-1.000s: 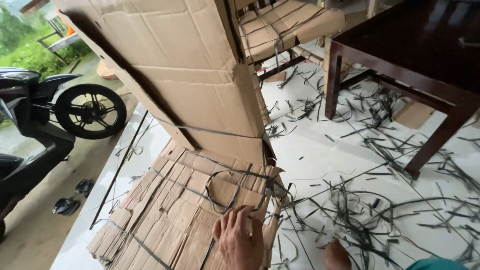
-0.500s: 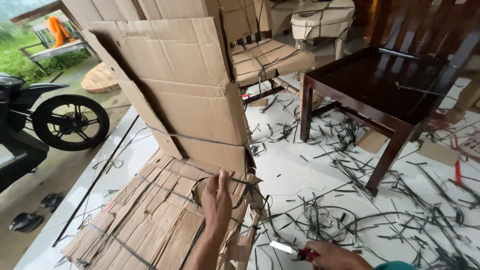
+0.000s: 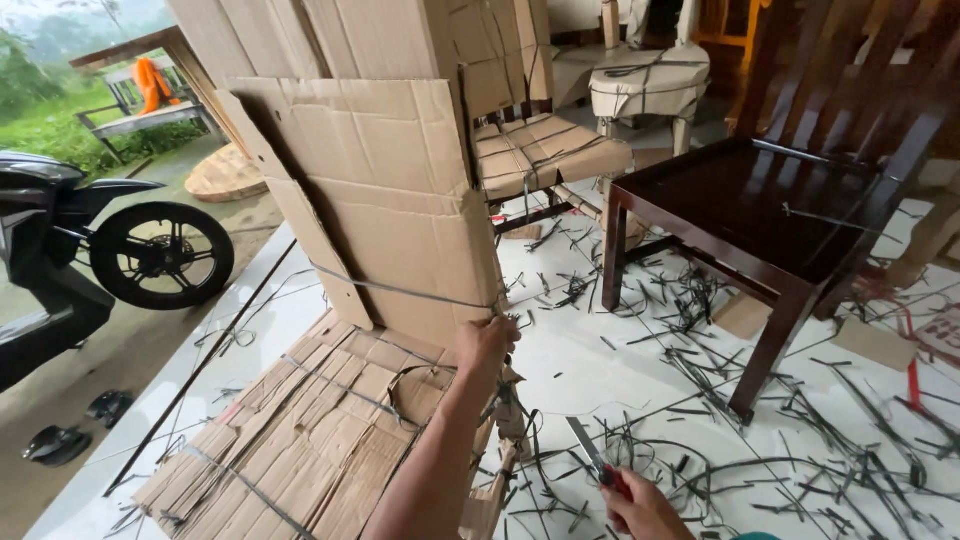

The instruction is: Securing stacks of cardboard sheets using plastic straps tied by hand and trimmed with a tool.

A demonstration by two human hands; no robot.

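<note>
- Left hand is up at the right edge of the cardboard-wrapped chair, fingers curled and closed on the grey strap where it rounds the corner. Thumb side hidden, so the exact pinch can't be told.
- Strap runs across the chair back, slanting slightly down toward the hand. Two more straps cross the cardboard on the seat below.
- Right hand is low at the bottom edge of view, fist closed on the red handle of a knife, blade pointing up and left, well apart from the strap.
- Edges: the chair back stands upright, leaning a little; the seat cardboard juts toward the viewer, with torn flaps at its right corner just below the left hand.
- Room: white floor between the chair and the dark wooden table is open but littered with cut strap pieces, too many to count.
- Count: one bare table, one wrapped chair in hand, at least two more wrapped chairs behind, one motorbike on the left outside.
</note>
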